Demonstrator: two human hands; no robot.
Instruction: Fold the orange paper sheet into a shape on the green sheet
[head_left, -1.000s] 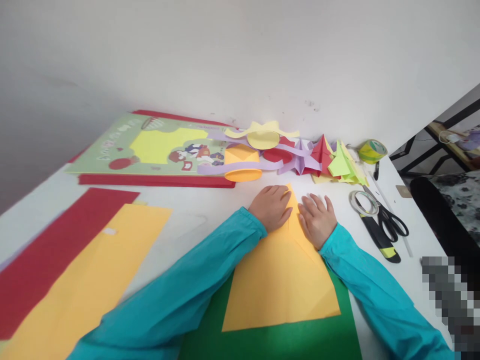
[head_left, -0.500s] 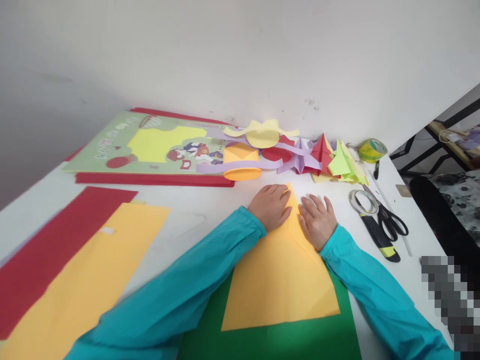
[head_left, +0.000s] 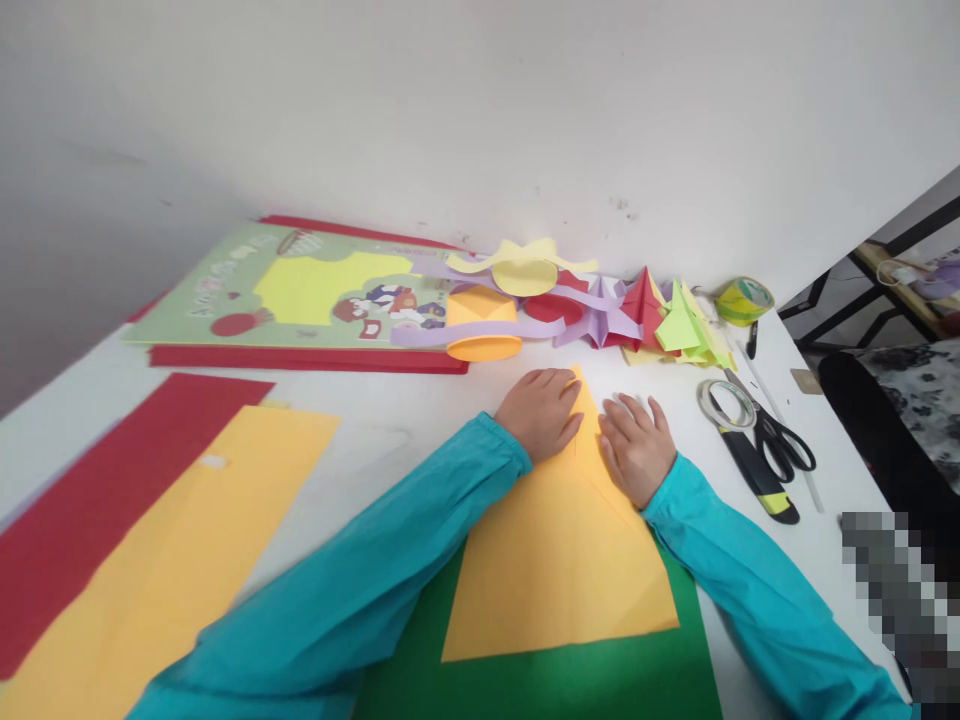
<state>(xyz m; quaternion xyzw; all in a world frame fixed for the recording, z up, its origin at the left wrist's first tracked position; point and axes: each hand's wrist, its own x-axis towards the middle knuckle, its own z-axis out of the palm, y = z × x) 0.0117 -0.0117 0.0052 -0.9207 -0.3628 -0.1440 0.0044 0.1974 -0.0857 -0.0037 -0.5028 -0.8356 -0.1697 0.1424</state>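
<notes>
An orange sheet of paper (head_left: 564,560) lies in front of me, its far end folded to a narrow point. Beneath its near part is a green sheet (head_left: 600,685). My left hand (head_left: 538,415) rests flat on the left side of the folded tip, fingers reaching toward the crease. On the right slanted edge lies my right hand (head_left: 637,445), palm down with its fingers spread. Neither hand grasps anything, and a strip of the orange paper shows between them.
To the right lie a tape roll (head_left: 727,405), a utility knife (head_left: 759,475) and black scissors (head_left: 784,445). Folded paper pieces (head_left: 645,310) and a wider tape roll (head_left: 744,300) sit by the wall. A printed green pad (head_left: 187,300), red paper (head_left: 127,480) and more orange paper (head_left: 195,530) occupy the left.
My right hand has shifted very slightly right along the paper's edge. The left hand and the orange sheet look the same.
</notes>
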